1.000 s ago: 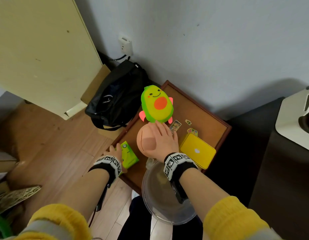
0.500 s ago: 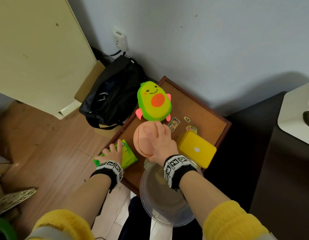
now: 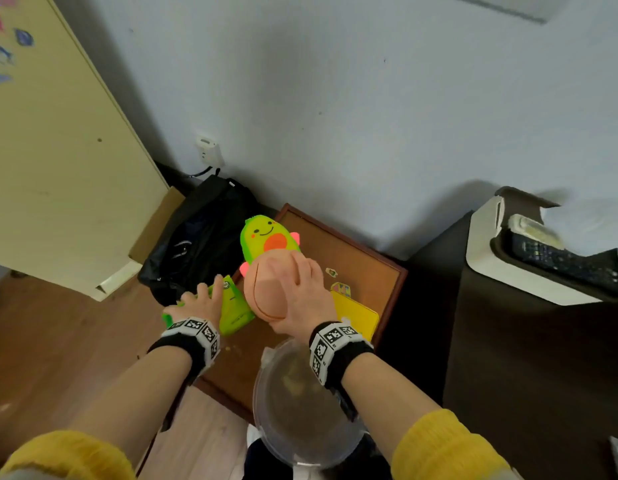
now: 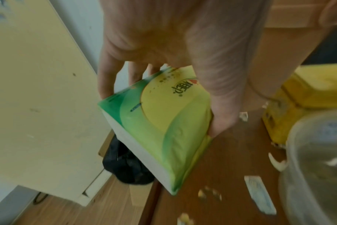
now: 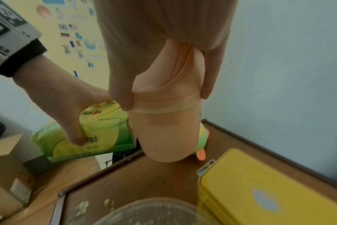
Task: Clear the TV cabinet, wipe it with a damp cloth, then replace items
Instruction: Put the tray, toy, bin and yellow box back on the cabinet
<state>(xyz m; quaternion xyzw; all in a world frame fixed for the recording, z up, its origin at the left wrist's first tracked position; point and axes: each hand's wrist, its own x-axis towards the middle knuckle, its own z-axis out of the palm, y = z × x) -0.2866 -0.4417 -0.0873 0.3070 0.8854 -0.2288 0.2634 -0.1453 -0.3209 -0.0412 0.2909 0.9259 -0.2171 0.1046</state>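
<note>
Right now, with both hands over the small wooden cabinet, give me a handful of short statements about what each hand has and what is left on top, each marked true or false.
1. The left hand grips a green tissue pack. True.
2. The right hand is empty. False: it holds a peach-coloured rounded object.
3. The yellow tin lies on the cabinet top. True.
4. The avocado plush toy lies on the floor. False: it is on the cabinet, near the wall.
5. A clear plastic bowl is at the cabinet's near side. True.
</note>
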